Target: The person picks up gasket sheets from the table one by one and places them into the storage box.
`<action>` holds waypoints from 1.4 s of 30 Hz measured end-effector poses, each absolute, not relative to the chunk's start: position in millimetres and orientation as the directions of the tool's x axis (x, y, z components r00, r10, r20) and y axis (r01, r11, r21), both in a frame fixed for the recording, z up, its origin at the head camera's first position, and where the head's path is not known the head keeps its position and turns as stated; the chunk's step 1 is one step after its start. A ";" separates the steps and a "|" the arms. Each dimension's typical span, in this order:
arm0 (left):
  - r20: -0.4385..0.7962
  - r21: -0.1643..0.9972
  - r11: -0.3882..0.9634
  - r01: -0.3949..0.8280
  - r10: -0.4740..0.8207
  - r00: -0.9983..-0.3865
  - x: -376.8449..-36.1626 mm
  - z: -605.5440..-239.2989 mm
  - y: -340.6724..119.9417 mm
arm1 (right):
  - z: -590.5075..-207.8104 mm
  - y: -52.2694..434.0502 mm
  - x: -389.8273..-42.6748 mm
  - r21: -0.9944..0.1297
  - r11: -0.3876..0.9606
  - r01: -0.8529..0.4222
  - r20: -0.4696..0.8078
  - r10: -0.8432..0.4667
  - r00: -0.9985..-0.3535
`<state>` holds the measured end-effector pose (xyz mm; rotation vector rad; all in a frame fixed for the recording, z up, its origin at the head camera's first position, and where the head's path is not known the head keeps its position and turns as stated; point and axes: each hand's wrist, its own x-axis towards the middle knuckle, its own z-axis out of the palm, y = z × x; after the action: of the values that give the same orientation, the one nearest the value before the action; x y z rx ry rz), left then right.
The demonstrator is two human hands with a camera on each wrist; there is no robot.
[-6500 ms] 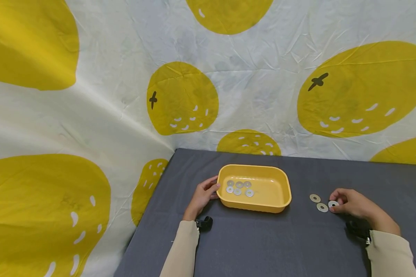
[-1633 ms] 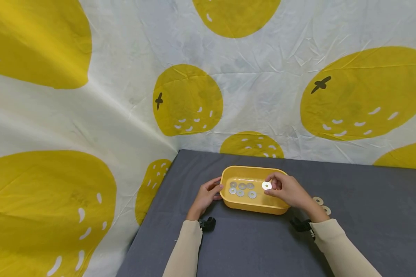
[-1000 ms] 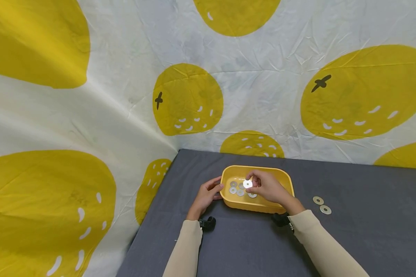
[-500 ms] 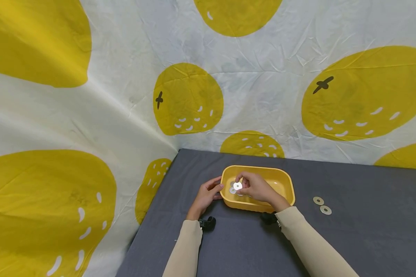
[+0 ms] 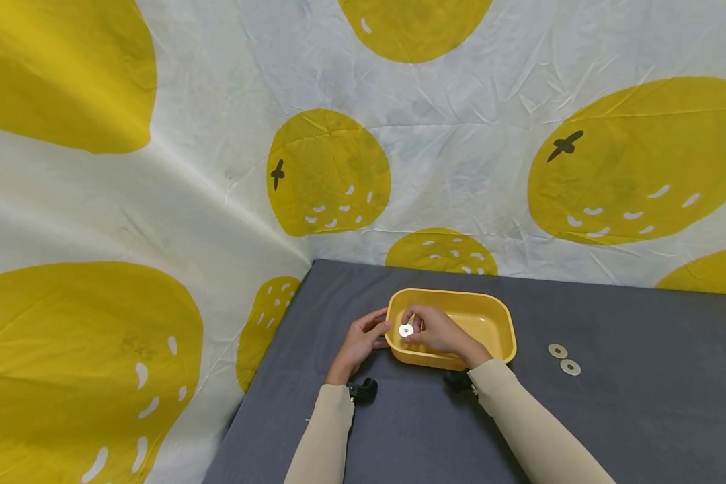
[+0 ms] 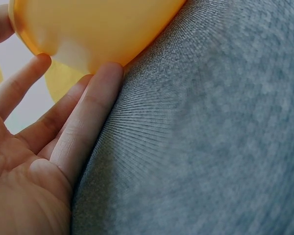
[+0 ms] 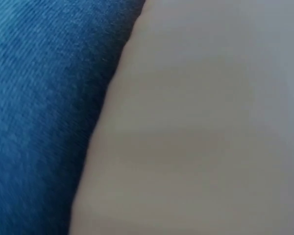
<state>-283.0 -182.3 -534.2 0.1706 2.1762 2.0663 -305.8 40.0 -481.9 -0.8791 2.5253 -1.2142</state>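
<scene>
A yellow plastic tub stands on the dark grey cloth. My left hand grips its left end, with the thumb on the rim and the fingers along the outside wall; the left wrist view shows the fingertips against the yellow wall. My right hand reaches into the tub's left half and pinches a flat metal washer between thumb and forefinger, low over the tub's floor. The hand and this washer hide the other washers in there. A pale blurred surface fills most of the right wrist view.
Two more washers, one just behind the other, lie on the cloth right of the tub. A white curtain printed with yellow fruit hangs behind the table and along its left side.
My right hand has taken a washer from the cloth at right, carried it left over the tub and lowered it at the left end. Three washers lay there before, now two. My left hand stays.
</scene>
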 end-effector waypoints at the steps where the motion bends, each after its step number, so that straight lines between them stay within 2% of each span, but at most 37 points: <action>1: -0.020 0.999 0.051 -0.011 0.175 -0.984 -282.9 -534.5 -182.1 | -482.6 38.9 -306.0 -0.769 0.486 -0.414 0.059 -0.592 -0.804; 12: -0.015 0.998 0.061 -0.004 0.171 -0.985 -283.5 -534.7 -180.3 | -489.0 36.1 -306.0 -0.796 0.473 -0.377 0.009 -0.614 -0.789; 23: -0.013 0.998 0.062 -0.003 0.164 -0.986 -282.4 -534.5 -182.2 | -495.4 32.9 -311.5 -0.759 0.489 -0.430 -0.012 -0.671 -0.742; 30: -0.012 0.998 0.064 -0.001 0.164 -0.986 -283.1 -535.9 -182.9 | -493.5 33.0 -309.6 -0.798 0.496 -0.343 -0.040 -0.611 -0.791; 36: -0.030 0.998 0.067 -0.019 0.159 -0.987 -283.5 -534.8 -182.8 | -480.6 43.6 -306.0 -0.824 0.458 -0.332 0.053 -0.523 -0.851; 42: -0.041 0.998 0.058 -0.032 0.157 -0.987 -283.5 -535.0 -181.8 | -462.1 78.8 -297.8 -0.841 0.394 -0.371 0.162 -0.471 -0.867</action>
<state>-283.5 -181.8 -535.0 0.1304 2.1795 2.0623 -297.8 78.8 -462.1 -0.7683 2.5355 -1.4893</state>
